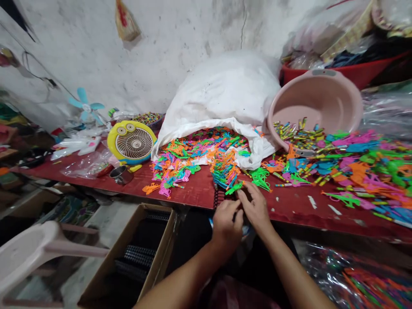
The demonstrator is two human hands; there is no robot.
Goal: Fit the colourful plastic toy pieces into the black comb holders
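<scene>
My left hand (227,223) is at the table's front edge with its fingers curled in, and what they may hold is hidden. Close against it, my right hand (256,208) has its fingertips closed at a small green plastic piece (234,188). Just left of the fingertips, a black grid-like rack (219,198) lies at the table edge. Behind it stands a dense stack of coloured plastic pieces (224,167). A white sack (222,92) lies on its side with its mouth towards me, and more orange, pink, green and blue pieces (180,150) spill out.
On the red table (193,189), a tilted pink basin (322,98) holds small striped tubes (301,135). Mixed plastic pieces (363,167) heap at the right. A yellow fan (133,143) and metal cup (121,175) are leftward. Below are a cardboard box (167,240) and plastic stool (48,242).
</scene>
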